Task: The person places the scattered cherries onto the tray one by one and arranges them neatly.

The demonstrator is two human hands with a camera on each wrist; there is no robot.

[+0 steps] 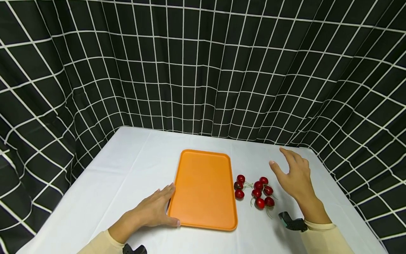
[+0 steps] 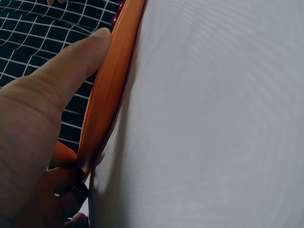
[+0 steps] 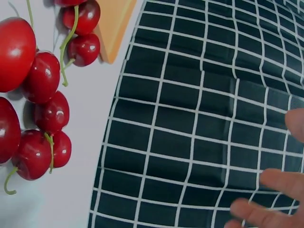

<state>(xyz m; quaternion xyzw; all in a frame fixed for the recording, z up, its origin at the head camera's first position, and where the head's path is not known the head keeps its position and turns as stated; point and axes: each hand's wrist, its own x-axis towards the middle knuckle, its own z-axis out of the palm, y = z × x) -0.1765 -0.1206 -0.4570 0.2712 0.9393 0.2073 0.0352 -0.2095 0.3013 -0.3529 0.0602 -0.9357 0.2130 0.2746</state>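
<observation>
A rectangular orange tray (image 1: 203, 190) with a low rim lies on the white table. My left hand (image 1: 151, 208) rests at its near left corner, fingers stretched along the left rim. The thumb (image 2: 78, 59) lies against the near edge in the left wrist view. Right of the tray are several dark red cherries with green stems: a small group (image 1: 239, 194) close to the rim and a larger cluster (image 1: 259, 203) farther right. My right hand (image 1: 295, 176) hovers right of the larger cluster, fingers spread and nothing held. Cherries (image 3: 32, 154) fill the left of the right wrist view.
White cloth (image 1: 133, 165) covers the table. A black curtain with a white grid (image 1: 196, 70) hangs behind it and along both sides. Dark straps with devices (image 1: 293, 222) are on the wrists, below beige sleeves (image 1: 326, 240).
</observation>
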